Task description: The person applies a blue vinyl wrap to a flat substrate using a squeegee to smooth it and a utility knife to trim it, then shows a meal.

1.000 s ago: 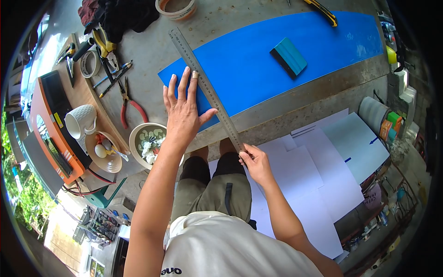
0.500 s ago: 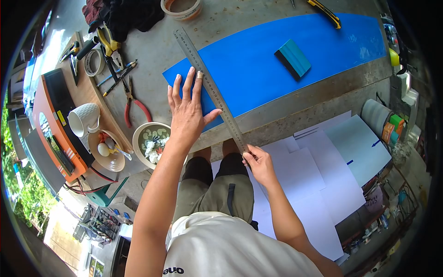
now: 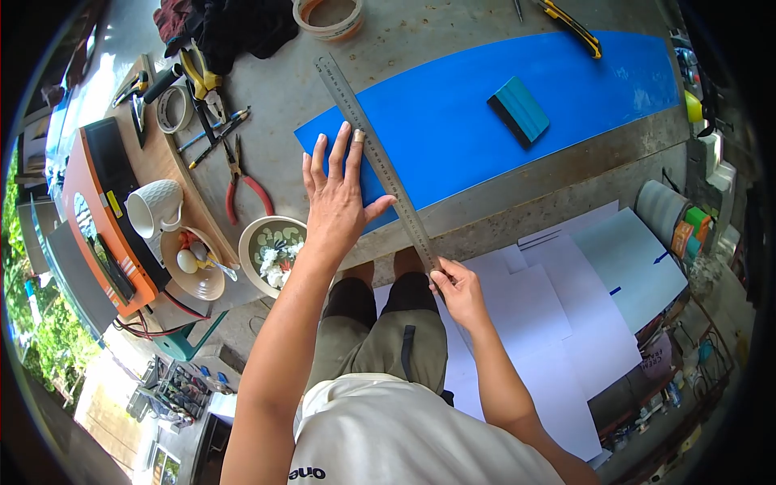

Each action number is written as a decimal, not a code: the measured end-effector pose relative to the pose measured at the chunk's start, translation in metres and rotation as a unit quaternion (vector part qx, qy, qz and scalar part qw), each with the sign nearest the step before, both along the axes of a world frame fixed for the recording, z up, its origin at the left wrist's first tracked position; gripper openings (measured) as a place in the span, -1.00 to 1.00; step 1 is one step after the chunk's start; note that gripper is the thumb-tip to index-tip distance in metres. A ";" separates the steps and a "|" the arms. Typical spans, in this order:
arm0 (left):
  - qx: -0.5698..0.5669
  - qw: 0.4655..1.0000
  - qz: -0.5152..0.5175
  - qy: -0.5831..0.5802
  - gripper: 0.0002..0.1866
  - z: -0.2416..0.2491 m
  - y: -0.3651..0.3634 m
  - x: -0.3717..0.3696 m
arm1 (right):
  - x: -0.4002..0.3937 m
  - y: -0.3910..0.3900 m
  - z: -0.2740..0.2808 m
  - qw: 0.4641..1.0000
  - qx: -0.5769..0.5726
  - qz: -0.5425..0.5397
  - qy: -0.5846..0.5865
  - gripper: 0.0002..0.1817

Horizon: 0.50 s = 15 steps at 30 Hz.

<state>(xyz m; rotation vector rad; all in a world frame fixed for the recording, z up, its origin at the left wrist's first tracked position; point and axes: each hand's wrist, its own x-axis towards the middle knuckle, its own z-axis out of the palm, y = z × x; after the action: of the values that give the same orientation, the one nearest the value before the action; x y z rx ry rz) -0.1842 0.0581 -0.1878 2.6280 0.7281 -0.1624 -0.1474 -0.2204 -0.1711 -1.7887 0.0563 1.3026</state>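
A long metal ruler (image 3: 378,158) lies slantwise across the left part of a blue sheet (image 3: 453,105) with a curved far edge. My left hand (image 3: 335,206) rests flat with its fingers spread, on the sheet's left end and against the ruler's side. A tan bandage or tape wraps one fingertip. My right hand (image 3: 459,289) pinches the ruler's near end, which sticks out past the table edge. On the sheet, right of the ruler, sits a teal squeegee (image 3: 524,111) with a dark edge. A yellow and black utility knife (image 3: 572,29) lies over the far edge.
Red-handled pliers (image 3: 234,182), yellow pliers (image 3: 202,77) and a tape roll (image 3: 173,109) lie at left. Nearby are a white mug (image 3: 153,208), a bowl with eggs (image 3: 202,283) and a patterned bowl (image 3: 247,257). White sheets (image 3: 517,315) lie below the table at right.
The whole view has shifted slightly, so table and hands appear a little lower and further right. Both hands keep their places on the ruler and the sheet.
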 end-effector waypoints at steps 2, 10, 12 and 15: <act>0.000 1.000 0.000 0.001 0.24 0.001 0.000 0.001 | -0.001 -0.001 -0.001 1.000 0.003 -0.001 0.000 -0.63; -0.002 1.000 -0.005 0.002 0.23 0.001 0.001 0.000 | 0.000 -0.001 -0.001 1.000 -0.002 0.006 -0.006 -0.63; -0.009 1.000 0.002 0.006 0.25 0.002 0.000 0.001 | 0.000 0.000 -0.001 1.000 0.000 0.001 -0.003 -0.64; -0.009 1.000 0.002 0.001 0.25 0.002 0.000 0.001 | 0.002 0.002 0.003 1.000 0.001 -0.005 0.000 -0.70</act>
<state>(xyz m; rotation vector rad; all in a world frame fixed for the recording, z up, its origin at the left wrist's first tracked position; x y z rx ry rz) -0.1835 0.0585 -0.1857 2.6108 0.7285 -0.1700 -0.1457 -0.2182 -0.1686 -1.7845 0.0621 1.2948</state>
